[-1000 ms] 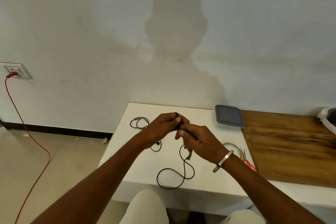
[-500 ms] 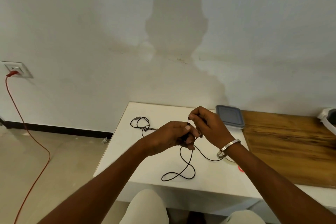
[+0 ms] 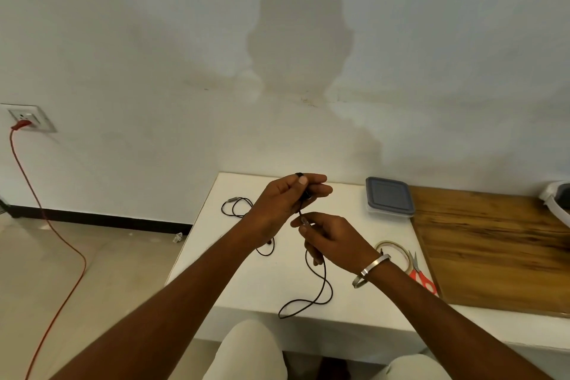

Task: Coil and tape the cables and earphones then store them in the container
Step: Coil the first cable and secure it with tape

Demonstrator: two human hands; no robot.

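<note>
Coiling is underway — left hand (image 3: 283, 203) pinching the black cable (image 3: 322, 287), right hand (image 3: 331, 237) pinching slack trailing toward the desk's (image 3: 246, 281) front edge — next loop needs feeding.

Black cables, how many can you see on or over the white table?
2. One black cable is gripped by both hands, left hand and right hand. Another lies behind the left wrist; they could join, hidden by the arm.

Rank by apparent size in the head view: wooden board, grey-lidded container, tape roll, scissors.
1. wooden board
2. grey-lidded container
3. tape roll and scissors: look alike, both partly hidden by the right arm, so unranked.
</note>
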